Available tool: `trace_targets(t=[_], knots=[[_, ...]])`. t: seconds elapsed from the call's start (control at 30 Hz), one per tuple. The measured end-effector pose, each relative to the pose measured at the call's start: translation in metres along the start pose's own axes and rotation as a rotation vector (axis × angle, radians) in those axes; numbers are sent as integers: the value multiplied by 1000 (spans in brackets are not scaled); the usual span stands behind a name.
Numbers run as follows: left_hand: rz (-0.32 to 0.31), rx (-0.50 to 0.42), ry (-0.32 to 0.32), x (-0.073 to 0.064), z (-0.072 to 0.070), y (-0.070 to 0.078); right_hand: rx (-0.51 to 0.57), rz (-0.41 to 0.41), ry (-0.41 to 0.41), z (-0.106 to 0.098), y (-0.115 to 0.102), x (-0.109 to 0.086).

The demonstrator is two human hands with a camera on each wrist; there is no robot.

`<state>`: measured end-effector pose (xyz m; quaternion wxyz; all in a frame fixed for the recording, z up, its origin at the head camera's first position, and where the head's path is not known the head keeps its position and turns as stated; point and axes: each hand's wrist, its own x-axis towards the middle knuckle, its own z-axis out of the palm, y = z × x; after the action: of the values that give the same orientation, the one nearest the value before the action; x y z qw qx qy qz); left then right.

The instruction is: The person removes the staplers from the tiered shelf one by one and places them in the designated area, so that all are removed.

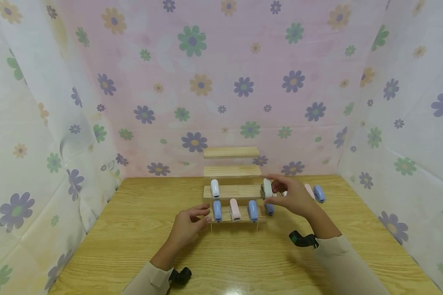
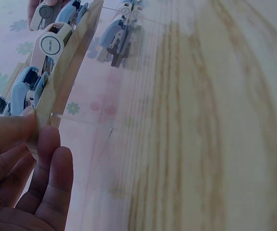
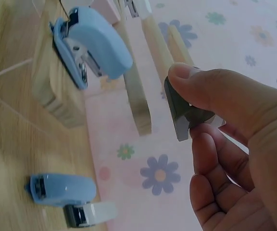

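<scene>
My right hand (image 1: 296, 197) pinches a white stapler (image 1: 267, 188) with a dark grey base between thumb and fingers. It is at the right end of the rack's second step from the bottom. In the right wrist view the stapler's dark base (image 3: 179, 108) shows under the thumb. My left hand (image 1: 186, 225) grips the left end of the lowest wooden step (image 2: 44, 103), thumb on one side and fingers on the other. On that step stand a blue stapler (image 1: 217, 210), a pink one (image 1: 234, 209) and another blue one (image 1: 252, 210). A white stapler (image 1: 215, 189) stands at the second step's left end.
Two bare upper steps (image 1: 231, 152) rise behind. On the wooden table (image 1: 144, 229) right of the rack lie a blue stapler (image 1: 268, 208), a pink stapler (image 1: 309, 191) and another blue stapler (image 1: 319, 194). A white stapler (image 1: 284, 193) is partly hidden behind my right hand. Flowered cloth hangs around the table.
</scene>
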<state>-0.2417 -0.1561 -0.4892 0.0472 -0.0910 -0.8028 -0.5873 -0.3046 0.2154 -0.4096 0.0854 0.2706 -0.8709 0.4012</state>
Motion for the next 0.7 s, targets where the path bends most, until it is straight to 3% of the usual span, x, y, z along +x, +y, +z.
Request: trace_targets(t=[0.3, 0.7], knots=[[2, -17, -2, 0, 0, -1, -4, 112, 1, -11, 23, -15], [11, -12, -17, 0, -1, 0, -66, 151, -7, -11, 50, -27]])
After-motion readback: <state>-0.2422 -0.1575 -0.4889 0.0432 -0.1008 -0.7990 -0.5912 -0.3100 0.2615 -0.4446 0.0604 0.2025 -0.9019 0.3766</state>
